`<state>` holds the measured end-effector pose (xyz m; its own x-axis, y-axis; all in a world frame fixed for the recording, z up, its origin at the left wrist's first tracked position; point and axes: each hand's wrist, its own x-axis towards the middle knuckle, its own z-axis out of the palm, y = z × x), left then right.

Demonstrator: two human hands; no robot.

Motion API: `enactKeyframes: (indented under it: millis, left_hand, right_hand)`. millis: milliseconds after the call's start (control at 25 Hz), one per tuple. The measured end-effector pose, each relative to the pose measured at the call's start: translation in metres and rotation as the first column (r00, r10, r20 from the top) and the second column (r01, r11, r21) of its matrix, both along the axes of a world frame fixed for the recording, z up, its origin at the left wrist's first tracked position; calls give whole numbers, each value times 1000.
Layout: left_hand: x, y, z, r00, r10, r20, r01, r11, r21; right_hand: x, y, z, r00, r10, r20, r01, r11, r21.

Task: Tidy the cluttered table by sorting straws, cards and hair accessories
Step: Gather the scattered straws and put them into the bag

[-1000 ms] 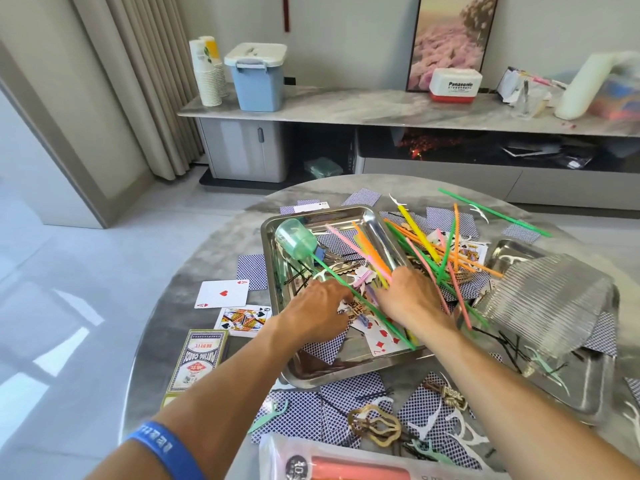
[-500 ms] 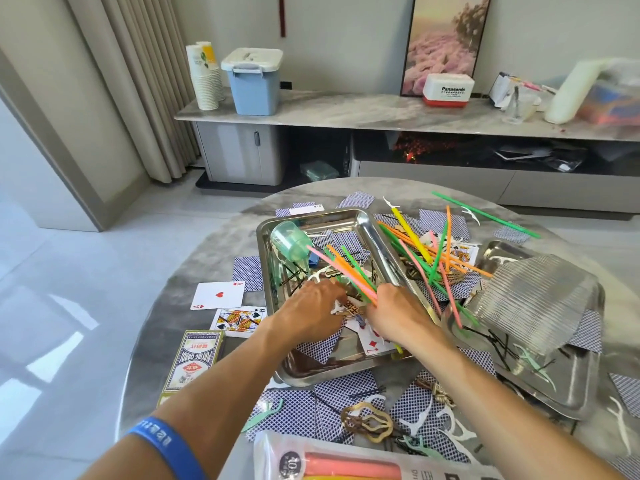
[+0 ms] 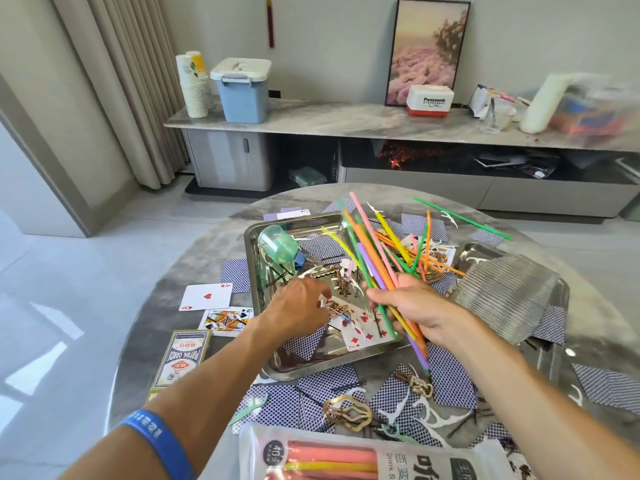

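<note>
Straws (image 3: 372, 258) are gripped as one bundle by the right hand (image 3: 410, 311) for sorting; the left hand (image 3: 298, 303), fingers loosely bent, reaches into the tray (image 3: 251, 271).

Two hands are in view, the left hand (image 3: 298, 306) and the right hand (image 3: 412, 313). Two steel trays sit on the round table (image 3: 194, 271): a left tray (image 3: 250, 258) and a right tray (image 3: 562, 289). One bundle of coloured straws (image 3: 372, 258) is gripped, too many and too overlapped to count; more loose straws (image 3: 460, 218) lie beyond. Two face-up cards lie left of the trays: one ace of hearts (image 3: 206, 296) and one queen of spades (image 3: 225, 320). There is one card box (image 3: 180, 362), one green cup (image 3: 278, 244), one gold hair clip (image 3: 346, 412) and one straw packet (image 3: 346, 459). Face-down blue-backed cards are scattered, their number unclear.
</note>
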<state>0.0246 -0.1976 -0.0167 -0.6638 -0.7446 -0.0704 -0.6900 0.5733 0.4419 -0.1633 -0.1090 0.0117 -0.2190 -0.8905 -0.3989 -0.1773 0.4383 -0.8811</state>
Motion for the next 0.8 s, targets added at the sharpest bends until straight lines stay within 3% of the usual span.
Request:
enactKeyframes:
  millis: [80,160,200,280,360,440,600,800]
  left_hand:
    - [-7,5,15,954,126,-271,-68,975,211]
    - [-17,14,38,782,271,-561,107,828,550]
    - [-23,19,50,694,317,-646,225,757,613]
    - [-34,29,69,587,344,-733,308,743,595]
    - [-39,36,80,542,399,-740,183,803,567]
    - [-37,38,79,491,462,-739,82,820,567]
    - [-31,42,69,527,498,-689,21,802,597]
    - [-43,49,62,641,437,-631,-56,847,529]
  right_hand:
    - [-1,4,-2,1000,4,19,-1,986,-168]
    - [7,5,-2,999,18,47,-3,952,-305]
    - [14,4,0,994,59,89,-22,928,-373]
    - [30,0,7,984,139,112,-61,854,-516]
    - [41,-8,12,985,151,89,-67,795,-602]
    - [47,-13,9,987,149,55,-87,799,-596]
    - [49,-9,-14,990,133,50,-83,826,-557]
    - [55,-15,-21,987,39,155,70,765,-641]
